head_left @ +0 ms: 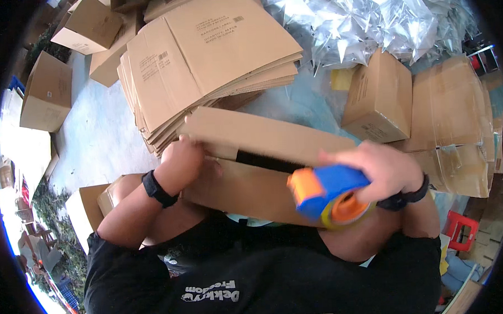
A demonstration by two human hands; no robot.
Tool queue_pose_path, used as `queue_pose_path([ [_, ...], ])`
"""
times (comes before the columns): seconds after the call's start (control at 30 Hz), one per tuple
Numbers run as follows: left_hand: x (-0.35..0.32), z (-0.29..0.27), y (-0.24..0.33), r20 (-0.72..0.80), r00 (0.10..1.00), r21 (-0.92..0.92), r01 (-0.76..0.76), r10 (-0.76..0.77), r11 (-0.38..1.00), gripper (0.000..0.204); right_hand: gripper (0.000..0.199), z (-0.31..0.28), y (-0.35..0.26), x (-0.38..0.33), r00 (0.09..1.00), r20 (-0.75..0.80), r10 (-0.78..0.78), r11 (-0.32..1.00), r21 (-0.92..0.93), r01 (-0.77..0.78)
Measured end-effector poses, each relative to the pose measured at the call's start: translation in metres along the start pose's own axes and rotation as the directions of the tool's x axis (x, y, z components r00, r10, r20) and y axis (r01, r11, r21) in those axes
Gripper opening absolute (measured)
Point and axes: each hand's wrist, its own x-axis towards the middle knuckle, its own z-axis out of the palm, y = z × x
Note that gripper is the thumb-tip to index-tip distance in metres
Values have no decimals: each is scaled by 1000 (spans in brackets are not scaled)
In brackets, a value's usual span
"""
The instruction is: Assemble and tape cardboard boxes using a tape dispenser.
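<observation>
Centrally, a brown cardboard box [263,162] lies before the person, its flaps parted. Left hand [180,159] presses flat on one flap; right hand [382,169] grips a blue-orange tape dispenser [327,196]. Behind lie stacked flat cartons [204,59], bearing small dark printed labels.

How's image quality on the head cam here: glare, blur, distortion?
Head view: strong fisheye, with a black vignette round the rim and the edges of the flat cardboard stack bowed. The clear plastic bags throw bright glare, and the far left edge is blown out white. The right hand and the tape dispenser are slightly motion-blurred; the left hand on the box is sharper.
</observation>
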Motion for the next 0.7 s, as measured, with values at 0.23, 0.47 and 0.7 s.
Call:
queue_pose_path([
  [0.23,29,-2,-47,340,940,-185,50,17,981,133,43,37,26,12,957,243,157,987,6,-164],
  [0.47,12,10,-37,-219,976,-252,-58,1,966,145,42,15,30,13,991,66,116,993,-33,-114],
  [0.7,11,26,-29,-614,789,-243,-220,26,945,159,74,9,26,-20,856,-489,167,834,533,141],
])
